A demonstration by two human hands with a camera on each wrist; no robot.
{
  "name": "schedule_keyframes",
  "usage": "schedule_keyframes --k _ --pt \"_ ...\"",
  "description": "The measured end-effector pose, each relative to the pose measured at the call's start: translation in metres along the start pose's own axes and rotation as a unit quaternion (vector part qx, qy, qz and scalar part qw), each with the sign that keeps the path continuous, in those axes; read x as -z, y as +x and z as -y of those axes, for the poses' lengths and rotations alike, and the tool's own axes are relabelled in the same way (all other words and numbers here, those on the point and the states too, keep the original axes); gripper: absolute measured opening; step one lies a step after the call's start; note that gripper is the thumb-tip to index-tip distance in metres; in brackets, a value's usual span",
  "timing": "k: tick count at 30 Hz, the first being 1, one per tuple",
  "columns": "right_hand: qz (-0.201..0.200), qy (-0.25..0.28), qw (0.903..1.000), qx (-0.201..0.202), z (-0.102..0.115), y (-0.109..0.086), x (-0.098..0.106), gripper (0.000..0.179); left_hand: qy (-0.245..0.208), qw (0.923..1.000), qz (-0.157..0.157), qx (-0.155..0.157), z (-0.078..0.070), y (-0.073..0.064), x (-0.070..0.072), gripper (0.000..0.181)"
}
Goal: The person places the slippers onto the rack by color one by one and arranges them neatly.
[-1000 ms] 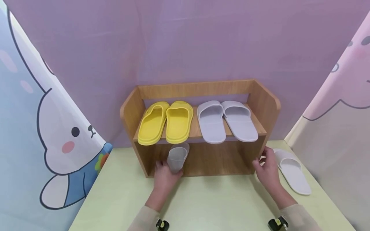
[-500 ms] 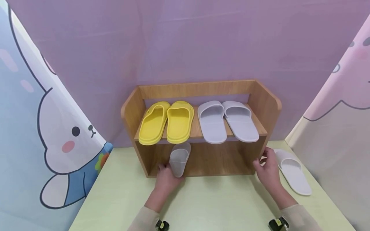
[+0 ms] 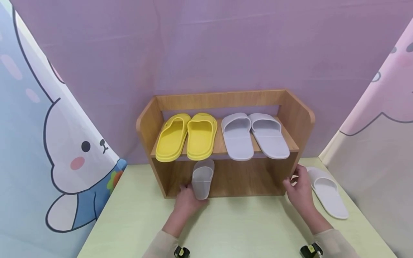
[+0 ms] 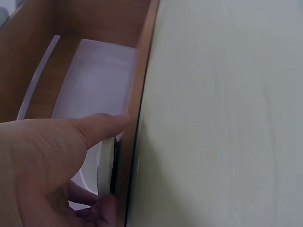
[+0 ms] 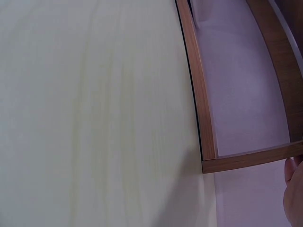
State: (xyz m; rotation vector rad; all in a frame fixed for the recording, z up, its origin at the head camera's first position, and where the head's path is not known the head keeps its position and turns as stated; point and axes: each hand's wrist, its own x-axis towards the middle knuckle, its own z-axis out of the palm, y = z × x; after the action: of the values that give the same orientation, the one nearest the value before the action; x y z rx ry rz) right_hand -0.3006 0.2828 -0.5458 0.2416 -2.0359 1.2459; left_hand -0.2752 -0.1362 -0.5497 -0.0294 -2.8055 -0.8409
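Note:
A wooden two-tier shoe rack (image 3: 222, 102) stands on the table. On its lower tier, toward the left, is a light grey slipper (image 3: 203, 179), heel end toward me. My left hand (image 3: 188, 203) holds that heel end, fingers on its left and thumb on its right. In the left wrist view, the slipper's pale sole edge (image 4: 105, 168) shows between thumb and fingers, close to the rack's front edge. My right hand (image 3: 300, 188) grips the front edge of the rack's right side panel with bent fingers; in the right wrist view only part of it shows.
Yellow clogs (image 3: 201, 139) and a pair of pale lilac slippers (image 3: 238, 143) sit side by side on the upper tier. Another whitish slipper (image 3: 330, 195) lies on the table (image 3: 245, 229) right of the rack. Printed cloth (image 3: 226, 46) hangs behind and at both sides.
The grey slipper's heel end has come slightly right and toward me, and it now points straighter forward. My left hand has shifted a little right with it. The right hand stays on the side panel.

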Motion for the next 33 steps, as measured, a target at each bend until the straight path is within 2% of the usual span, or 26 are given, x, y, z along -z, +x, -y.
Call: schedule_keyframes --k 6,12,27,33 --pt "0.002 -0.003 1.0000 -0.001 -0.002 0.000 0.000 0.051 0.041 0.9990 0.004 0.019 -0.002 -0.002 -0.007 0.099" --pt "0.002 -0.007 1.0000 0.002 -0.005 0.001 0.000 0.051 0.081 0.9965 -0.002 0.019 -0.005 -0.004 -0.009 0.107" --pt "0.002 -0.009 1.0000 -0.002 -0.005 0.002 0.001 0.051 0.069 0.9976 0.009 0.007 -0.001 -0.005 -0.011 0.106" --pt "0.002 -0.007 1.0000 -0.001 -0.004 0.001 0.001 0.051 0.043 0.9990 0.013 0.005 0.001 -0.008 -0.004 0.103"
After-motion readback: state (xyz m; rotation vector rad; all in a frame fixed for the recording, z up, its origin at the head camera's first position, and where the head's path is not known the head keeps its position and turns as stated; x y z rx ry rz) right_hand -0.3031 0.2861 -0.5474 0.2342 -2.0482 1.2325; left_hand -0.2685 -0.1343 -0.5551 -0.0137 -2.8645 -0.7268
